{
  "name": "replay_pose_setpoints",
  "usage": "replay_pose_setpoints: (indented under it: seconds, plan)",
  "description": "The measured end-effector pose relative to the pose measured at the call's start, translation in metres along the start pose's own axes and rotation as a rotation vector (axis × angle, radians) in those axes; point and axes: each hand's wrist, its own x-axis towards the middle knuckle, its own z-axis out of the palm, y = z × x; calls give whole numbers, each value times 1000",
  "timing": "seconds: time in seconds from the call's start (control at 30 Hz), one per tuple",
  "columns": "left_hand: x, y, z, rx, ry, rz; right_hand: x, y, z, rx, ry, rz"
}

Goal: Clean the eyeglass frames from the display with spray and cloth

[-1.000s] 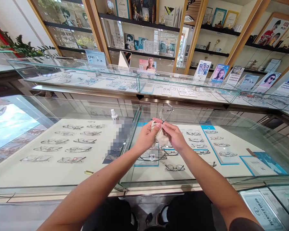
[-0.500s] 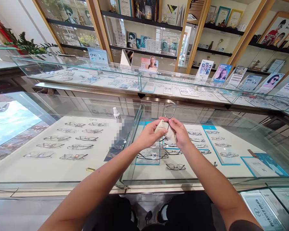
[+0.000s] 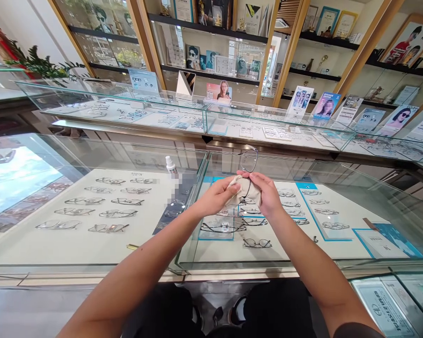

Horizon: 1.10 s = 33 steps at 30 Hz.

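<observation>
Above the glass counter, my left hand (image 3: 216,195) pinches a cream cleaning cloth (image 3: 252,191) between thumb and fingers. My right hand (image 3: 269,193) is closed on a pair of eyeglasses (image 3: 248,160), with part of the cloth against its palm. One lens of the eyeglasses points up and away, above my fingertips. A dark temple arm crosses the front of the cloth and hangs down. The other lens is hidden by the cloth and hands.
Under my hands is a glass display case (image 3: 218,260) with several eyeglass frames inside. A white spray bottle (image 3: 170,165) stands left of my hands. Behind runs a second display case (image 3: 211,134) carrying advertising cards (image 3: 219,92). A gold-coloured object (image 3: 132,247) lies near my left forearm.
My left thumb has shifted left and up across the cloth, baring more of it and the temple arm. The eyeglasses and right hand stay almost in place.
</observation>
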Motion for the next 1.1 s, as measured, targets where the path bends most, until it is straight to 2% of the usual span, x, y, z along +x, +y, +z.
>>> replay_pose_setpoints:
  seconds: [0.07,0.13,0.37,0.43,0.5,0.63,0.7,0.8,1.0,1.1]
  plan:
    - [-1,1,-1,4,-53,-10,1,0,-1,-1,10,-1]
    - [-1,1,1,18,-20,6,1,2,0,3,3,-8]
    - [4,-7,14,70,307,35,-2,13,9,-17,-41,-1]
    - [5,-6,13,66,324,20,-2,12,8,-28,-40,7]
    - [4,-4,7,43,241,5,-2,10,6,-26,-21,9]
    - [0,2,-6,0,-42,-49,1,4,1,-6,28,3]
    - [-1,2,-8,0,-87,-46,2,4,0,-2,34,-2]
    - [1,-3,-1,-19,-11,-27,1,8,2,-16,9,-6]
    - [8,-11,15,0,293,46,-1,16,6,-84,-50,-42]
    - [7,-8,9,23,254,43,0,12,4,-52,-51,-17]
